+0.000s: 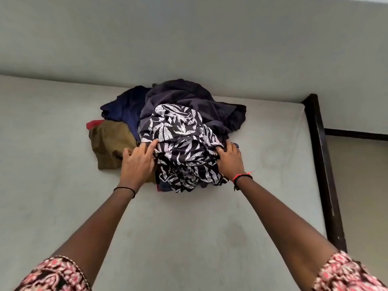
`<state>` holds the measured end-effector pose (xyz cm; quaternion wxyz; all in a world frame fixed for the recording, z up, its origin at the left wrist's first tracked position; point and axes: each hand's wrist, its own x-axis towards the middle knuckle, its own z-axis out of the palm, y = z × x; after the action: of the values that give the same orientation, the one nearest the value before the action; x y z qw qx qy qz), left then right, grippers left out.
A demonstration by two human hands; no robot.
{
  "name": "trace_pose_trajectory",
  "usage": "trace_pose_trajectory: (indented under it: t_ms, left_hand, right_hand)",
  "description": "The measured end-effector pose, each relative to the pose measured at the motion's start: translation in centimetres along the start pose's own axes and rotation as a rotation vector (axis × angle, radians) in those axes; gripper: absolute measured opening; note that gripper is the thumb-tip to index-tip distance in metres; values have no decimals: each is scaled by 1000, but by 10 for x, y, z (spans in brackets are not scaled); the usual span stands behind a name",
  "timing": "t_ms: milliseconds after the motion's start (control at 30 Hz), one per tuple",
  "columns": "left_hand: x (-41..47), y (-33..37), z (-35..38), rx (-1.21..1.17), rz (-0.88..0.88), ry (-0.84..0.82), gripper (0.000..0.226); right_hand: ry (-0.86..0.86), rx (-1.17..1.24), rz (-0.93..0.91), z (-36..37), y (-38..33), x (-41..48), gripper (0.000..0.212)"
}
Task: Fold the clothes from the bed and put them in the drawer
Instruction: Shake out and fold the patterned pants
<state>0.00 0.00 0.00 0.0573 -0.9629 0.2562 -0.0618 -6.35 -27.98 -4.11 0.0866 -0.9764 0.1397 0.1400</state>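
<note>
- Clothes (168, 122) lie in one crumpled heap on the bed (189, 227), close against the wall (189, 38). None looks folded yet, and no drawer is in view.
- Topmost at the near side is the leaf-print garment (184, 148). It lies over a dark purple garment (189, 95), with a navy garment (123, 110) and an olive garment (109, 143) to the left.
- The left hand (137, 162) has its fingers nearly straight. The tips touch the print's left edge and it holds nothing.
- The right hand (230, 160) curls its fingers into the folds at the print's right edge and grips the cloth there.
- Lifting while only one side is gripped would probably let the free side sag and twist. The garment would then come up bunched and be hard to lay flat.
- The print's folds may be caught up with the purple cloth beneath. A quick pull could drag that piece along and scatter the heap toward the bed frame (323, 164).
- The olive garment lies just beside the left hand, so a careless grab could take both fabrics at once.
</note>
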Motion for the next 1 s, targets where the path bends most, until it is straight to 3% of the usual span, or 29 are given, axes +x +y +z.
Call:
trace_pose_trajectory:
  t_ms: [167, 333, 500, 633, 700, 867, 933, 1000]
  left_hand:
    - [14, -14, -7, -3, 7, 75, 43]
    - [29, -26, -28, 12, -4, 113, 10]
    - [36, -45, -64, -77, 67, 74, 15]
    - [41, -55, -106, -401, 248, -132, 32]
    - [45, -47, -144, -489, 348, -128, 39]
    - [58, -23, -234, -720, 383, -163, 34]
    - [67, -21, -269, -752, 413, -106, 21]
    - [77, -22, -309, -771, 426, -13, 26]
  right_hand:
    - [-21, -76, -65, -17, 6, 11, 23]
    - [46, 206, 13, -40, 8, 3, 20]
    - [169, 495, 142, -89, 25, -10, 31]
    - [278, 589, 172, -139, 36, -15, 23]
    - [335, 591, 188, -171, 38, -22, 19]
    - [473, 655, 189, -255, 36, -46, 13]
    - [528, 642, 176, -293, 38, -60, 11]
    - [580, 611, 148, -335, 42, -75, 12]
